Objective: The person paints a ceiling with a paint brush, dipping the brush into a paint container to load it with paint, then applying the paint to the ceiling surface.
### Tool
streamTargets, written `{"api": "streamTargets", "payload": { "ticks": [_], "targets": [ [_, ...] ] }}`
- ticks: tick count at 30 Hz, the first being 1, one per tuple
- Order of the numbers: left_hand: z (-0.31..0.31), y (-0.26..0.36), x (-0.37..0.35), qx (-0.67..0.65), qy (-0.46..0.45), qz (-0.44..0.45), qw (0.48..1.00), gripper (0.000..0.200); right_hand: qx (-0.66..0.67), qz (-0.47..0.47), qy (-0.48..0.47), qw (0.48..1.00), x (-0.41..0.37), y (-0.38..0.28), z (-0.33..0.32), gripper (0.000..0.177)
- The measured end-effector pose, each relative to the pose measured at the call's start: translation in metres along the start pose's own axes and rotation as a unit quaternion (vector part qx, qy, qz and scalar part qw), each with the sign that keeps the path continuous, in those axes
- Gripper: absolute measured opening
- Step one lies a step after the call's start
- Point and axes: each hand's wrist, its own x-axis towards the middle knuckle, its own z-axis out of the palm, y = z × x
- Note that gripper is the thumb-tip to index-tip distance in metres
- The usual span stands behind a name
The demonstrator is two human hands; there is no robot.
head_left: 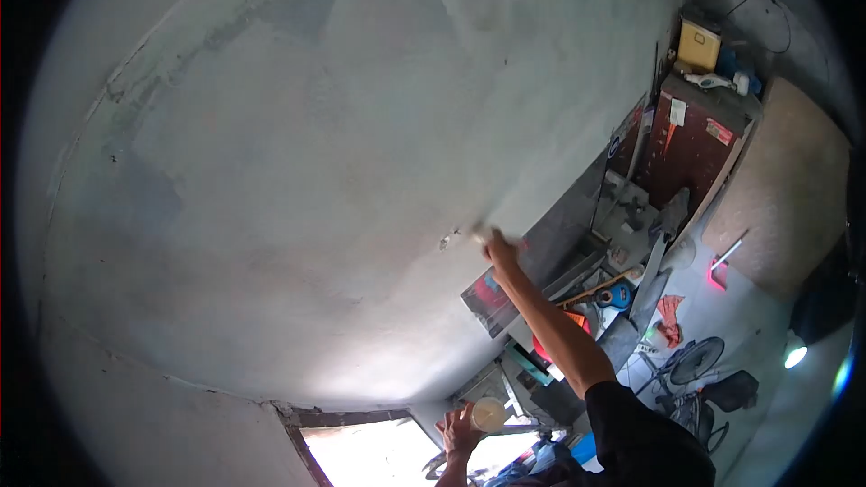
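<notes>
Reaching out from a black sleeve (636, 437), the right arm is held almost straight, and the right hand (499, 248) is pressed against the grey plastered surface (298, 153). A small pale object (475, 234) is seen at its fingertips on the plaster. How far the fingers are closed cannot be told. Well below the plastered surface, the left hand (458, 431) is raised with its fingers wrapped round a round pale container (489, 413). Whether its creamy top is a lid or its contents cannot be made out. Off the surface's far edge, a yellow box (699, 45) is seen on a dark red cabinet (695, 140).
</notes>
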Motion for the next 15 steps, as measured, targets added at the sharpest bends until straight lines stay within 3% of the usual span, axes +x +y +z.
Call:
{"api": "streamTargets", "payload": {
  "ticks": [1,2,3,4,5,8,11,15],
  "targets": [
    [-0.001,0.001,0.000,-0.011,0.005,-0.005,1.000,0.068,0.135,-0.050,-0.191,0.971,0.012,-0.015,0.023,0.024],
    [0.003,0.001,0.000,-0.014,0.005,-0.005,1.000,0.068,0.036,-0.155,-0.181,0.971,-0.046,-0.068,0.063,0.023],
    [0.006,-0.001,-0.001,-0.026,0.012,-0.005,1.000,0.066,0.086,-0.175,-0.254,0.947,-0.065,-0.103,0.089,0.022],
    [0.007,-0.003,-0.001,-0.037,0.023,-0.005,0.999,0.065,0.117,-0.180,-0.246,0.945,-0.105,-0.147,0.117,0.019],
    [0.005,-0.002,-0.002,-0.031,0.014,-0.010,0.999,0.062,0.131,-0.220,-0.306,0.917,-0.152,-0.187,0.134,0.016],
    [0.009,-0.004,-0.001,-0.025,0.026,-0.004,0.999,0.061,0.199,-0.281,-0.544,0.765,-0.199,-0.260,0.181,0.017],
    [0.009,-0.003,-0.002,-0.031,0.027,-0.009,0.999,0.064,0.165,-0.283,-0.520,0.789,-0.225,-0.283,0.217,0.019],
    [0.028,-0.015,-0.002,-0.054,0.051,-0.012,0.997,0.067,0.162,-0.248,-0.482,0.825,-0.167,-0.216,0.194,0.023]
  ]
}}
